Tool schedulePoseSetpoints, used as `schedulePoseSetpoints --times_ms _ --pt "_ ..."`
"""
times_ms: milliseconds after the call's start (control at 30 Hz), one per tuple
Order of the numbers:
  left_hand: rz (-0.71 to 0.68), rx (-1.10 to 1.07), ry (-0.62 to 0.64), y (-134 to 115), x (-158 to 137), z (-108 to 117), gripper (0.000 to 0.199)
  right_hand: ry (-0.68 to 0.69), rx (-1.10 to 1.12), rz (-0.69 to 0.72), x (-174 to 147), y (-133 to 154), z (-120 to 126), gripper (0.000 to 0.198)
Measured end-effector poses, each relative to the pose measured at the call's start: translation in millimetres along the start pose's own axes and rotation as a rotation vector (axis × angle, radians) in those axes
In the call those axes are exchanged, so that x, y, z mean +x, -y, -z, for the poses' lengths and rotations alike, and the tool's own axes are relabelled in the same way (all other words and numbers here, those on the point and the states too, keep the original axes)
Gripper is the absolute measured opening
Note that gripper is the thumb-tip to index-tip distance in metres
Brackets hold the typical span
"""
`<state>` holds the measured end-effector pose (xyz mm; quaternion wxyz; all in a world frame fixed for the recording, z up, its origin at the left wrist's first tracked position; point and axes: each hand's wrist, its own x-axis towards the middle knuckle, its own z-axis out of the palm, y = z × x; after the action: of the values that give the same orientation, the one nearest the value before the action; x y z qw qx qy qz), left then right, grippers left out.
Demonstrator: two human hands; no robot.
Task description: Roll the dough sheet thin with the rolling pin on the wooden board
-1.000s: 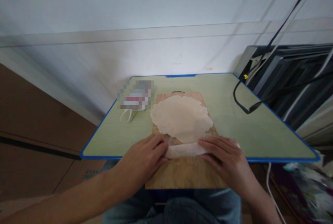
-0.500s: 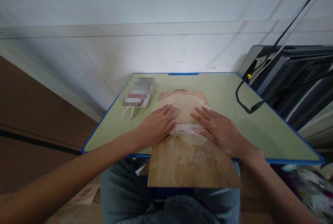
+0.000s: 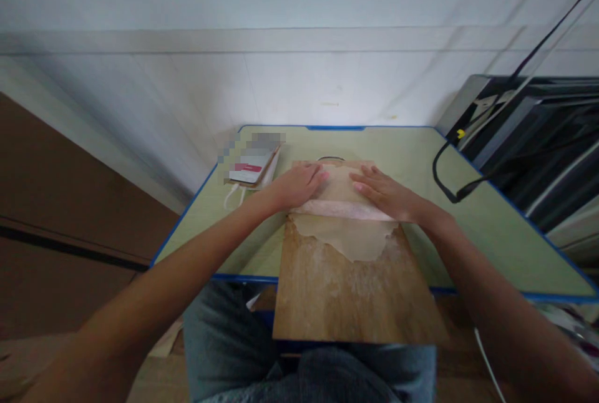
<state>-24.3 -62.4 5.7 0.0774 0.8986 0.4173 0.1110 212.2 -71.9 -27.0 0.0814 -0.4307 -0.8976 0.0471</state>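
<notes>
A thin sheet of rolled-out dough [image 3: 349, 237] with an uneven edge lies on a wooden board [image 3: 346, 303]. Across the dough rests a pale, flour-dusted rolling pin [image 3: 344, 209]. My left hand [image 3: 302, 184] is flat over the pin's left part, fingers stretched forward. Over its right part lies my right hand [image 3: 386, 191], fingers also out straight and apart. Neither hand wraps round the pin; the palms hide its ends in part.
The board stands on a green table [image 3: 468, 234] with blue edges and overhangs toward my lap. A phone [image 3: 255, 163] with a white cable lies at the left. A black cable [image 3: 442, 184] loops at the right, beside stacked dark panels [image 3: 538, 116]. A wall rises behind.
Both hands have moved away from me with the rolling pin, toward the board's far end. More of the dough's near part now shows. The camera view has shifted slightly.
</notes>
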Motion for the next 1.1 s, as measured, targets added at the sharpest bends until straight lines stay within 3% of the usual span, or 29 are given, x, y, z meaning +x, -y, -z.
schedulePoseSetpoints --times_ms 100,333,500,767,900,1100 --pt "-0.017 0.011 0.028 -3.4 -11.7 -3.9 0.038 0.009 -0.089 -0.028 -14.1 18.3 2.5 0.054" --pt "-0.213 0.228 0.088 -17.4 -51.2 -9.6 0.048 -0.149 -0.191 -0.025 -52.2 68.1 14.6 0.061" --pt "-0.134 0.216 0.141 -31.3 -67.5 -6.2 0.054 -0.193 -0.208 -0.055 -65.8 83.4 13.7 0.057" --pt "-0.011 0.149 0.090 -55.5 -93.0 -3.7 0.053 -0.260 -0.296 -0.035 -87.8 100.0 5.1 0.053" --pt "-0.001 0.214 -0.004 -52.7 -83.8 -8.9 0.049 -0.238 -0.235 -0.025 -81.6 93.3 8.2 0.055" --pt "0.063 0.272 -0.127 -28.2 -32.3 -7.9 0.046 -0.111 -0.042 -0.031 -39.2 49.8 11.1 0.057"
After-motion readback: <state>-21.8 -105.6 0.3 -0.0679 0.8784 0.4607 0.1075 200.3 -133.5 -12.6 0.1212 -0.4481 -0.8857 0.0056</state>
